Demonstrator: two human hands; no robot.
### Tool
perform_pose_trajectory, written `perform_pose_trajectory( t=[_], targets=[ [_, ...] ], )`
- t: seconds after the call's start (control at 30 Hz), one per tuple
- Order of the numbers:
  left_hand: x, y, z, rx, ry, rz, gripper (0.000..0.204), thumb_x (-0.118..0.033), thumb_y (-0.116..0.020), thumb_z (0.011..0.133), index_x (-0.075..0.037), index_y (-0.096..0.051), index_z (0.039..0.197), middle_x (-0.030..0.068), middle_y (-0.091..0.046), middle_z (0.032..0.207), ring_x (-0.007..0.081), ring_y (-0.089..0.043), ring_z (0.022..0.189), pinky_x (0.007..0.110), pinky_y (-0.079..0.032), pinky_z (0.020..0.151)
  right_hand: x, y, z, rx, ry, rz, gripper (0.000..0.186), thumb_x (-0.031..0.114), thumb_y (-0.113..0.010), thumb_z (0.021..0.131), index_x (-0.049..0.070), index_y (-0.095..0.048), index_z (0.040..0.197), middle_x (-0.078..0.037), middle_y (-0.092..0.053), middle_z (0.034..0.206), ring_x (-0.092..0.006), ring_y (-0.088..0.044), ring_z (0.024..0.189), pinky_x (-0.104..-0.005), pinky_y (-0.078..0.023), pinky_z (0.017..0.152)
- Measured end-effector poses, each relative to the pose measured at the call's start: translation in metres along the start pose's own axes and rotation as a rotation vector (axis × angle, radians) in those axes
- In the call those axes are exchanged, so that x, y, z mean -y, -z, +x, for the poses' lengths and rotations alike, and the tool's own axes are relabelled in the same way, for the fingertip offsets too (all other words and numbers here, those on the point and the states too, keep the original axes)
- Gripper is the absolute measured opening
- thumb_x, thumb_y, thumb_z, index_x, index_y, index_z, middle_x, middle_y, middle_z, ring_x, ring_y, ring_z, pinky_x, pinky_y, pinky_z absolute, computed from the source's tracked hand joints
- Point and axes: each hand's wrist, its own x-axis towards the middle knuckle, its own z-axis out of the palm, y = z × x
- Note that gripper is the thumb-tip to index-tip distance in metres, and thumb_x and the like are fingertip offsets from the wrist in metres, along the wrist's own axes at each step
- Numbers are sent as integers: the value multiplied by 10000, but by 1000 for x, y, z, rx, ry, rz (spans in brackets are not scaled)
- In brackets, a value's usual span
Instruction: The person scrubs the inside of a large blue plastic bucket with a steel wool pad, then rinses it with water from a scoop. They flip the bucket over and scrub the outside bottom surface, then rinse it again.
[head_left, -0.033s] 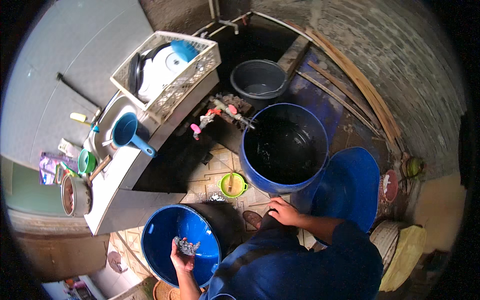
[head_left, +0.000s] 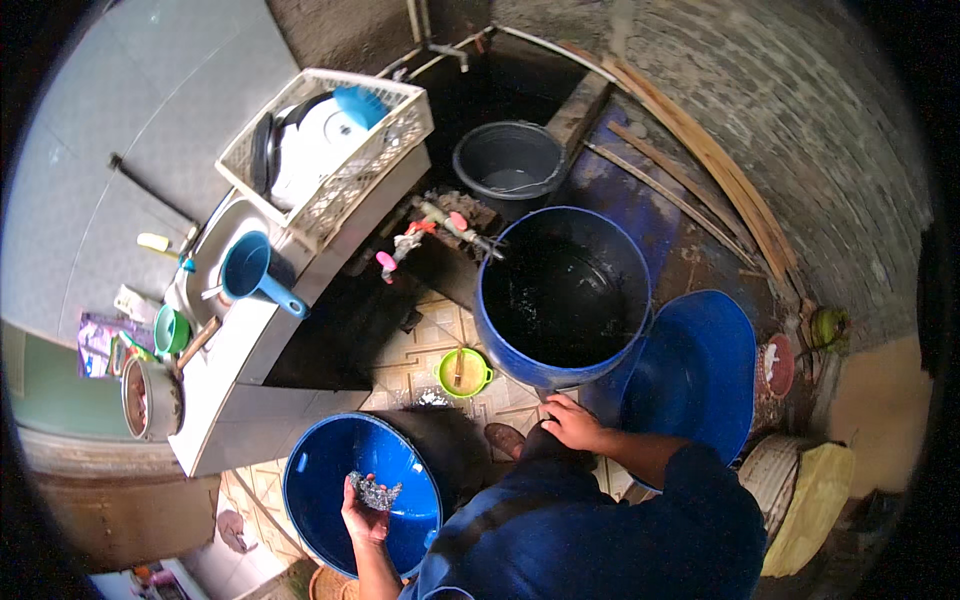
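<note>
My left hand (head_left: 366,518) holds a wet, crumpled grey metal scouring pad (head_left: 375,491), with fingers curled up round it. It is over the mouth of a blue barrel (head_left: 330,535) that is tilted toward me, its inner wall wet and shiny. My right hand (head_left: 573,424) rests on my bent knee, fingers stretched out, holding nothing that shows. Just beyond it stands a large upright blue barrel (head_left: 548,378), dark inside with white specks. Between the barrels, a small lime-green basin (head_left: 474,372) sits on the tiles with a brush-like wooden handle (head_left: 459,368) in it.
A counter at the left bears a white crate (head_left: 400,135) of dishes, a blue dipper (head_left: 246,262) and a pot (head_left: 160,400). Taps (head_left: 410,243) jut out near the upright barrel. Behind stands a black tub (head_left: 508,165). A blue cut-open container (head_left: 700,370) and planks (head_left: 700,160) lie right.
The view has shifted slightly, so the barrels and crate sit a little differently in the picture. Both hands look the same, the left one still on the metal scouring pad.
</note>
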Motion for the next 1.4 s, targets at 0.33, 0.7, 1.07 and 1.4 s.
perform_pose_trajectory(
  t=[0.33,0.7,1.07,1.4],
  targets=[
    [-5,-4,24,305,93,141,497,-265,-707,899,-219,-517,1356,121,-677,1154,303,-667,868,471,-600,775,-77,-46,-216,45,-790,-199,408,319,-676,941,37,-665,1236,-221,-621,1284,-370,-598,1213,-472,-514,960],
    [21,-27,-2,589,288,405,602,-224,-688,922,-198,-441,1471,142,-669,1194,299,-670,915,465,-599,808,-76,-275,-506,-322,-1252,114,370,327,-646,993,68,-648,727,-109,-670,797,-234,-613,713,-423,-483,625],
    [114,-90,-91,911,449,671,629,-231,-737,887,-195,-477,1459,140,-625,1294,260,-655,1018,419,-586,849,17,-308,-590,-787,-1399,384,545,557,-641,912,27,-724,1008,-179,-697,881,-294,-662,754,-456,-530,704],
    [313,-135,-283,1233,608,974,558,-203,-691,883,-180,-526,1415,97,-633,1245,253,-631,1079,432,-572,858,11,-429,-745,-765,-1778,644,580,566,-594,922,15,-749,1020,-257,-717,1061,-405,-708,974,-484,-548,859]
  ],
)
